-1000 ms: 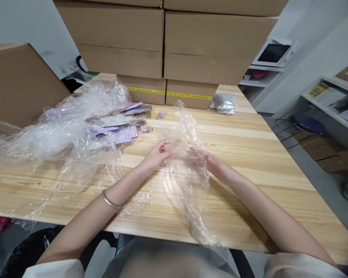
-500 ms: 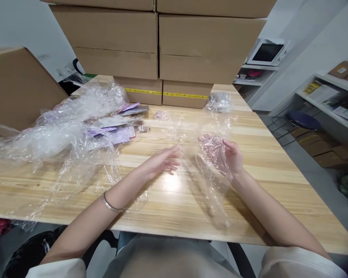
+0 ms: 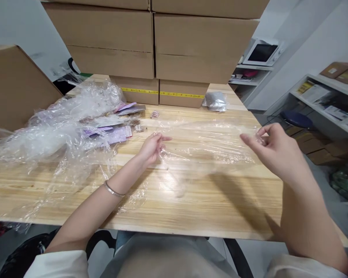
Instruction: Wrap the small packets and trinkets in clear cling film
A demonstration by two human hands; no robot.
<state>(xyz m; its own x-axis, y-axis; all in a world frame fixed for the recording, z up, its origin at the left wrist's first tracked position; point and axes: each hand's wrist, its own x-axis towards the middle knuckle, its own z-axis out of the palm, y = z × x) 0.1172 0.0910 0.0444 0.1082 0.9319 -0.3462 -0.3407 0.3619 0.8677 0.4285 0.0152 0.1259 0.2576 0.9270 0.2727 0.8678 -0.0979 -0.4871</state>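
Observation:
A clear plastic bag (image 3: 205,141) is stretched flat between my two hands, just above the wooden table (image 3: 150,210). My left hand (image 3: 154,148) pinches its left end, with the index finger pointing out along the film. At the other end, my right hand (image 3: 268,144) is closed on the film between thumb and fingers, raised above the table's right side. A large heap of crumpled clear plastic (image 3: 75,116) lies left of my left hand. Purple packets (image 3: 113,134) stick out of the heap's right side.
Stacked cardboard boxes (image 3: 205,46) stand at the back of the table, and another large cardboard box (image 3: 14,85) is on the left. A grey plastic-wrapped packet (image 3: 216,101) lies by the back boxes. Beyond the right edge are shelves (image 3: 321,94) and a blue stool (image 3: 295,119).
My right hand has moved right and up, drawing the bag out taut. My left hand has shifted slightly left and closed on the film. The plastic no longer hangs loose between them.

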